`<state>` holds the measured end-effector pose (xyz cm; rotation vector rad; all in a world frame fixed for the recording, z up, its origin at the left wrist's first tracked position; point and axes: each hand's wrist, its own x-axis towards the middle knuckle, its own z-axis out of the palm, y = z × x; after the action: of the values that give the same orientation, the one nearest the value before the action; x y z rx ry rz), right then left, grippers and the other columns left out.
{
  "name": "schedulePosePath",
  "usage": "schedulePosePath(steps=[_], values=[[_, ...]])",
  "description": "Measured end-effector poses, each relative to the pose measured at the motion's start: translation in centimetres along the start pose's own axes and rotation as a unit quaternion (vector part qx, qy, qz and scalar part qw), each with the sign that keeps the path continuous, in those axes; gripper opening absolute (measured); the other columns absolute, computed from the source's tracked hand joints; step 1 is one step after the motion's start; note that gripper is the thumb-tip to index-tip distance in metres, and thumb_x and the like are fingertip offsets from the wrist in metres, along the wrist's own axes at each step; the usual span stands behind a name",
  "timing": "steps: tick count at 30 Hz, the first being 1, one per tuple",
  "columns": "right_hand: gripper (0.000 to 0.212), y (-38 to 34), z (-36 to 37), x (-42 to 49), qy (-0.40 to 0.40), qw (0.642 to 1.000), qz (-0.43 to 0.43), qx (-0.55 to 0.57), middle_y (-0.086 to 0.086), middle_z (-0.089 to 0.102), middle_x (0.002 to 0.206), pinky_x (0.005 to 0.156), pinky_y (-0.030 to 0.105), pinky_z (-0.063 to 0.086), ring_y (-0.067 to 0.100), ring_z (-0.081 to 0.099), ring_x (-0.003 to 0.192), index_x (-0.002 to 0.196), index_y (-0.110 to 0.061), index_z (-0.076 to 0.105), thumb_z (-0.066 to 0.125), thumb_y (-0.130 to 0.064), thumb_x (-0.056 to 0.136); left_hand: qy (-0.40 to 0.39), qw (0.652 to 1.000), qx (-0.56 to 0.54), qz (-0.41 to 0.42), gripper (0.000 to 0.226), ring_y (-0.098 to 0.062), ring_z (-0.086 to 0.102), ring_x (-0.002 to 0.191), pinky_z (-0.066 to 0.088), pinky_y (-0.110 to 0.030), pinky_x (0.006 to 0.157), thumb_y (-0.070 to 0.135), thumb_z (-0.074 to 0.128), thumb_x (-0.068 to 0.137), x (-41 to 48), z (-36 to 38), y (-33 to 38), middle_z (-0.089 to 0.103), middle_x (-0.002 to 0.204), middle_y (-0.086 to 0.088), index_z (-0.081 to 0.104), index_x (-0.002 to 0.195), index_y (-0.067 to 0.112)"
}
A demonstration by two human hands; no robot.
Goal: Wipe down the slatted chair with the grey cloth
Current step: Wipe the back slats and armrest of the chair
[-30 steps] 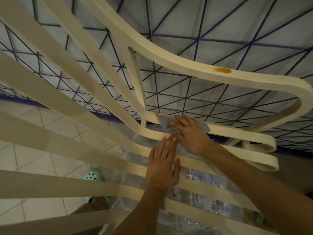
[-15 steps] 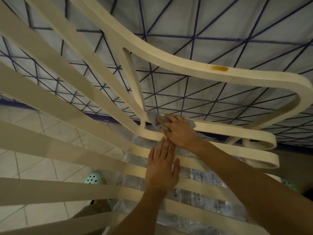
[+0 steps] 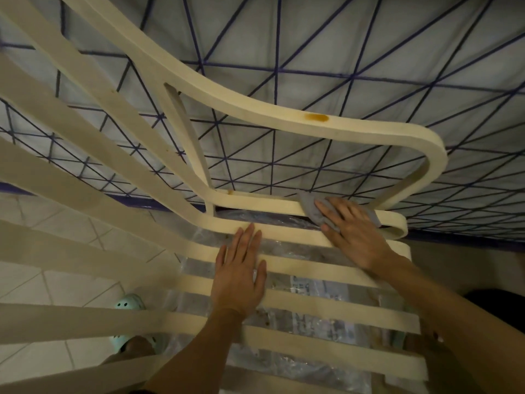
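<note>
The cream slatted chair [image 3: 326,305] fills the head view, its curved armrest [image 3: 255,109] bearing an orange-brown stain [image 3: 316,117]. My right hand [image 3: 355,231] presses the grey cloth [image 3: 311,207] flat onto the far slat near the armrest's lower loop; most of the cloth is hidden under the palm. My left hand [image 3: 241,274] lies flat, fingers together, on the middle slats and holds nothing. A small brown mark [image 3: 229,191] shows on the far slat to the left of the cloth.
A mattress [image 3: 341,52] with a blue triangular line pattern stands just behind the chair. Clear plastic wrapping [image 3: 312,331] lies under the slats. Pale tiled floor [image 3: 56,280] and a mint-green clog [image 3: 130,305] on a foot are at lower left.
My right hand has slid the grey cloth to the right along the far slat, away from the junction with the upright. My left hand has stayed flat on the slats.
</note>
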<state>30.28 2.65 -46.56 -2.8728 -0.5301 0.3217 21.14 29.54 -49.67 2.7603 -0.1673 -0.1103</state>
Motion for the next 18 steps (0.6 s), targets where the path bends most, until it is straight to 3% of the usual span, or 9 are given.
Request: schedulePosePath(steps=[8,14,18], values=[[0.063,3.1,-0.9,-5.1,0.025,0.997,0.065,0.039,-0.003,0.006,0.163,0.121,0.037,-0.009,0.013,-0.006,0.150,0.156,-0.030,0.010,0.007,-0.057,0.098,0.003,1.000,-0.004,0.008,0.060,-0.013,-0.002,0.149,0.015,-0.048,0.119,0.046,0.018,0.099,0.1,0.2,-0.2,-0.001,0.163,0.008,0.011,0.155,0.024],[0.064,-0.8,1.1,-4.5,0.090,0.969,0.222,0.060,0.004,-0.010,0.163,0.121,0.048,-0.002,0.023,-0.016,0.149,0.156,-0.029,0.004,0.008,-0.054,0.097,0.008,1.000,0.005,0.005,0.060,-0.012,-0.001,0.149,0.014,-0.045,0.120,0.045,0.017,0.099,0.1,0.2,0.0,0.001,0.162,0.009,0.014,0.155,0.024],[0.067,-2.4,1.7,-4.0,0.083,0.972,0.210,0.056,0.005,-0.009,0.163,0.121,0.049,-0.001,0.027,-0.014,0.149,0.156,-0.028,0.008,0.004,-0.055,0.094,0.006,1.000,0.014,0.002,0.060,-0.012,-0.002,0.149,0.016,-0.046,0.120,0.045,0.016,0.099,0.1,0.2,0.0,0.000,0.162,0.009,0.013,0.155,0.024]])
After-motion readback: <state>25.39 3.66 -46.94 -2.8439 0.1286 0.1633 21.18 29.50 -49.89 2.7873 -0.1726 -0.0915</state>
